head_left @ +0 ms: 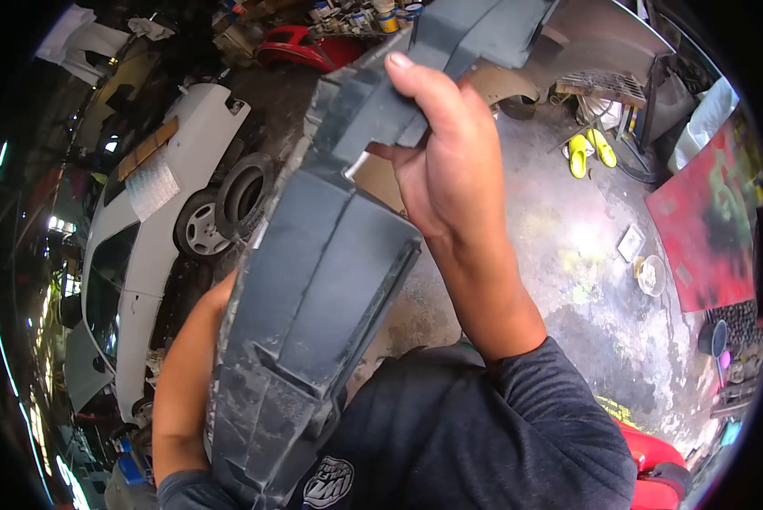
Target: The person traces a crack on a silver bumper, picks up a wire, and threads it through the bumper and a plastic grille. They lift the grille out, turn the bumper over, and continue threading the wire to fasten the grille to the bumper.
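A long dark grey plastic car bumper (330,255) slants across the middle of the view, from the top right down to my chest. Its ribs and recesses face me, and the lower part is scuffed and dusty. My right hand (449,144) is closed around a narrow section near its upper end, thumb lying on the near face and the fingers mostly hidden behind. On the other side, my left forearm (186,374) reaches up behind the bumper's lower half. The bumper hides my left hand, so its fingers do not show.
At left stands a white car (144,246), with a loose tire (245,191) by its wheel. Yellow-green clogs (578,156), a shallow bowl (651,276) and a red-and-green stained panel (709,221) are at right. A red car part (305,53) and paint cans (387,19) are behind.
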Demonstrator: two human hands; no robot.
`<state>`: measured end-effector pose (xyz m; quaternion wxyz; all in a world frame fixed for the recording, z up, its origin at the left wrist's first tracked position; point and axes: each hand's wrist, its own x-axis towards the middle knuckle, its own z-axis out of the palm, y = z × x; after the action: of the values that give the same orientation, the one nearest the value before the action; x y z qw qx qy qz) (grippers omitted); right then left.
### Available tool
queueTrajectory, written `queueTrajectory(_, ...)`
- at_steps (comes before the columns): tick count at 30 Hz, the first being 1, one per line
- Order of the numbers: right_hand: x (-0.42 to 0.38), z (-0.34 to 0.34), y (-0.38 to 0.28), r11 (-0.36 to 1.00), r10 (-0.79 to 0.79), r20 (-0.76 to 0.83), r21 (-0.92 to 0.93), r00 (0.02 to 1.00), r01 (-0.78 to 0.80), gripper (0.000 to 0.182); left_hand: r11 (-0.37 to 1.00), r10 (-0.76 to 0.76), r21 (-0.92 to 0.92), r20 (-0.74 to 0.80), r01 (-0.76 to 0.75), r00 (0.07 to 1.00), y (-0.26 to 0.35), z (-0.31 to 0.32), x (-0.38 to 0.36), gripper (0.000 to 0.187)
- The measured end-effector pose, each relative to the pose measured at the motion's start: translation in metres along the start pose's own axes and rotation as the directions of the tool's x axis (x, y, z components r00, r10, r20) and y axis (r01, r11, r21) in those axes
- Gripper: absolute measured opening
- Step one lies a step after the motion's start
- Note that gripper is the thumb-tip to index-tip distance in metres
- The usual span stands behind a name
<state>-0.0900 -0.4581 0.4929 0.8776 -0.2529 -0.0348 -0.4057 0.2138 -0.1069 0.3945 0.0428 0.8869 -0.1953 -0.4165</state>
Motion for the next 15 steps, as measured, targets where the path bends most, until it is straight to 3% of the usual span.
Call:
queueTrajectory(2,0.002,0.001,0.008,0.999,0.038,-0.034,-0.019,0.999,-0.039,0.025,0.999,0.006,0.042,-0.002,-0.006,1.000,-0.011,0.001,0.008,0.059)
queueTrajectory(3,0.005,0.002,0.014,0.997,0.051,-0.058,-0.062,0.997,-0.054,0.042,0.998,0.012,0.064,-0.003,-0.012,1.000,-0.015,0.003,0.012,0.058)
queueTrajectory(8,0.018,0.000,0.047,0.987,0.093,-0.088,-0.121,0.992,-0.103,0.038,0.978,0.078,0.198,-0.028,-0.071,0.997,-0.028,-0.015,0.020,0.057)
queueTrajectory(11,0.031,0.002,0.071,0.986,0.077,-0.083,-0.144,0.994,-0.089,0.032,0.926,0.196,0.343,-0.086,-0.155,0.977,-0.015,-0.047,-0.001,0.057)
queueTrajectory(13,0.039,0.013,0.078,0.984,0.071,-0.088,-0.155,0.994,-0.084,0.031,0.874,0.317,0.432,-0.162,-0.222,0.934,0.023,-0.070,-0.043,0.056)
queueTrajectory(14,0.044,0.018,0.081,0.984,0.070,-0.090,-0.156,0.993,-0.084,0.031,0.894,0.290,0.420,-0.284,-0.153,0.914,0.084,-0.075,-0.094,0.055)
queueTrajectory(15,0.049,0.025,0.087,0.986,0.060,-0.063,-0.149,0.996,-0.069,0.029,0.888,0.318,0.425,-0.299,-0.173,0.900,0.116,-0.082,-0.129,0.053)
